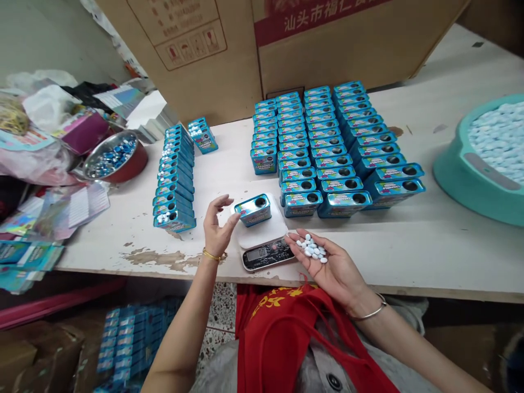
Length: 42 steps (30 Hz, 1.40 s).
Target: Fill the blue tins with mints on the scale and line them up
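Note:
A blue candy tin (254,212) with a round dark hole in its top stands on a white digital kitchen scale (268,240). My left hand (220,226) is just left of that tin, thumb and fingers apart, with nothing in it; the thumb tip comes close to the tin's edge, and I cannot tell if it touches. Palm up at the scale's right front corner, my right hand (333,267) cradles a small heap of pale blue and white candies (313,248). The scale's display is too small to read surely.
Rows of blue tins (323,153) with dark holes stand behind the scale. Another row (174,180), some topped with candies, is at left. A red-sided bowl (135,164) holds blue pieces; a teal tub (462,169) of candies sits right. A large carton (229,82) blocks the back.

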{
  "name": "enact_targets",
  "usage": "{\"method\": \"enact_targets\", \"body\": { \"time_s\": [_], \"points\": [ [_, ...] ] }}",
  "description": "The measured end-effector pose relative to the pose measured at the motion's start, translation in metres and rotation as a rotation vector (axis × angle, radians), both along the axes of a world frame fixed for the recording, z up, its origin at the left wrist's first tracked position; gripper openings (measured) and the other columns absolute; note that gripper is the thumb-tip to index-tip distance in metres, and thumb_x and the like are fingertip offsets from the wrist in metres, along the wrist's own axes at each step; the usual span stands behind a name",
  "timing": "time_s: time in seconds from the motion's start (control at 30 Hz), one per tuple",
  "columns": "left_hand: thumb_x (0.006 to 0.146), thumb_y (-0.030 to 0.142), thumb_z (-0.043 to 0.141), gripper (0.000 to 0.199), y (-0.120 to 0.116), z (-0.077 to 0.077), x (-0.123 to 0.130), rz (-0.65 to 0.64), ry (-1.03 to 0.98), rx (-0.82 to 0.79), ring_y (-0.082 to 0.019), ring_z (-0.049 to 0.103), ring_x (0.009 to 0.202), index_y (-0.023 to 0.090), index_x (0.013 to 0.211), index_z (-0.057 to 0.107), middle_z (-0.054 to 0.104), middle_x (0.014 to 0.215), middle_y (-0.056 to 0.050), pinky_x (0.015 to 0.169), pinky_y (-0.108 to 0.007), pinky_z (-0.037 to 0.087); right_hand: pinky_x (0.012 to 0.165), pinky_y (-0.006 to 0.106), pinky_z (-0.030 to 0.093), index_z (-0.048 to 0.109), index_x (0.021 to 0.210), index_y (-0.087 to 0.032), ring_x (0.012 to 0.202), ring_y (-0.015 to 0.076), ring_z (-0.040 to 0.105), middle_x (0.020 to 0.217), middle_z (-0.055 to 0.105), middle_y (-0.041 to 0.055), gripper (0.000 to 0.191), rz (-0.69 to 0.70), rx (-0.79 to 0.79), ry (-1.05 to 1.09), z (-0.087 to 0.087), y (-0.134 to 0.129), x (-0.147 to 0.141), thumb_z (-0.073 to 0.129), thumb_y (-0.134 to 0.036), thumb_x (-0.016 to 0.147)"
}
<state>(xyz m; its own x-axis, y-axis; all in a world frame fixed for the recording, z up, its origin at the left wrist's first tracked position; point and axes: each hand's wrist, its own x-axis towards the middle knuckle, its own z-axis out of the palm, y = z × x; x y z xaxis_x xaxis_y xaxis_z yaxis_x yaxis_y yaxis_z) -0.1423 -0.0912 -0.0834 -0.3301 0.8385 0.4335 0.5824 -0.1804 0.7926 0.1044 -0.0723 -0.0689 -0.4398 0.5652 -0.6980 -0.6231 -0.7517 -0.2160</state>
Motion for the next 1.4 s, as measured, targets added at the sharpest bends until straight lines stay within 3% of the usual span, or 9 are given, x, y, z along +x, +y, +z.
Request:
{"method": "enact_targets", "body": {
  "time_s": [0.17, 0.47, 0.63, 0.73, 0.83, 0.9, 1.1, 1.4],
  "points": [
    [0.081, 0.035, 0.062, 0.032, -0.007, 0.005, -0.007, 0.025, -0.026, 0.041, -0.017, 0.059, 0.091, 0.020, 0.109, 0.058, 0.064, 0.098, -0.006, 0.081, -0.032, 0.043, 0.086, 0.031, 0.055, 0.062, 0.101, -0.004, 0.106, 0.0276, 0.061, 0.103, 0.070, 0.0193, 0.024, 0.000, -0.026, -0.011, -0.001, -0.004, 0.006, 0.044, -0.009, 0.085],
    [0.081, 0.035, 0.061, 0.032, -0.005, 0.001, -0.009, 0.029, -0.019, 0.001, -0.017, 0.059, 0.090, 0.020, 0.108, 0.057, 0.063, 0.098, -0.006, 0.081, -0.032, 0.046, 0.086, 0.031, 0.055, 0.061, 0.106, -0.004, 0.109, 0.0264, 0.060, 0.109, 0.068, 0.0197, 0.027, 0.023, -0.030, 0.000, -0.004, -0.004, 0.007, 0.045, -0.009, 0.085],
    [0.080, 0.031, 0.063, 0.033, -0.010, 0.017, 0.005, 0.044, 0.171, 0.036, -0.017, 0.057, 0.086, 0.021, 0.111, 0.055, 0.061, 0.098, -0.006, 0.074, -0.031, 0.047, 0.086, 0.032, 0.054, 0.061, 0.107, -0.005, 0.108, 0.0260, 0.061, 0.111, 0.067, 0.0198, 0.028, 0.057, -0.031, 0.023, -0.003, -0.005, 0.005, 0.046, -0.011, 0.085],
    [0.075, 0.028, 0.069, 0.048, -0.019, 0.034, 0.036, -0.118, 0.381, 0.059, -0.018, 0.056, 0.089, 0.022, 0.119, 0.051, 0.059, 0.102, -0.008, 0.075, -0.032, 0.049, 0.085, 0.032, 0.055, 0.062, 0.106, -0.005, 0.103, 0.0244, 0.064, 0.107, 0.069, 0.0178, 0.027, 0.110, -0.025, 0.073, -0.002, -0.006, -0.001, 0.047, -0.012, 0.085],
    [0.080, 0.029, 0.062, 0.049, -0.023, 0.042, 0.071, -0.451, 0.451, -0.125, -0.019, 0.057, 0.093, 0.021, 0.125, 0.045, 0.055, 0.107, -0.010, 0.077, -0.031, 0.052, 0.074, 0.027, 0.058, 0.066, 0.097, -0.009, 0.089, 0.0191, 0.069, 0.093, 0.073, 0.0117, 0.022, 0.129, -0.014, 0.169, -0.003, -0.007, -0.008, 0.047, -0.012, 0.085],
    [0.084, 0.027, 0.055, 0.039, -0.023, 0.040, 0.087, -0.563, 0.447, -0.267, -0.019, 0.057, 0.094, 0.020, 0.122, 0.047, 0.053, 0.106, -0.010, 0.077, -0.031, 0.052, 0.067, 0.023, 0.057, 0.067, 0.090, -0.011, 0.078, 0.0146, 0.070, 0.084, 0.074, 0.0073, 0.021, 0.099, -0.022, 0.219, -0.005, -0.007, -0.011, 0.046, -0.012, 0.085],
    [0.083, 0.015, 0.050, 0.033, -0.018, 0.035, 0.093, -0.608, 0.341, -0.335, -0.018, 0.055, 0.100, 0.019, 0.115, 0.050, 0.051, 0.106, -0.009, 0.082, -0.029, 0.051, 0.070, 0.021, 0.055, 0.066, 0.094, -0.013, 0.076, 0.0109, 0.068, 0.084, 0.074, 0.0040, 0.026, 0.032, -0.025, 0.263, -0.003, -0.004, -0.014, 0.042, -0.011, 0.086],
    [0.082, 0.014, 0.047, 0.018, -0.013, 0.038, 0.097, -0.651, 0.474, -0.395, -0.019, 0.056, 0.097, 0.019, 0.099, 0.051, 0.054, 0.105, -0.008, 0.081, -0.031, 0.052, 0.074, 0.019, 0.053, 0.066, 0.092, -0.011, 0.071, 0.0097, 0.067, 0.078, 0.073, 0.0034, 0.027, 0.015, -0.093, 0.315, 0.001, -0.002, -0.016, 0.040, -0.010, 0.086]
  ]
}}
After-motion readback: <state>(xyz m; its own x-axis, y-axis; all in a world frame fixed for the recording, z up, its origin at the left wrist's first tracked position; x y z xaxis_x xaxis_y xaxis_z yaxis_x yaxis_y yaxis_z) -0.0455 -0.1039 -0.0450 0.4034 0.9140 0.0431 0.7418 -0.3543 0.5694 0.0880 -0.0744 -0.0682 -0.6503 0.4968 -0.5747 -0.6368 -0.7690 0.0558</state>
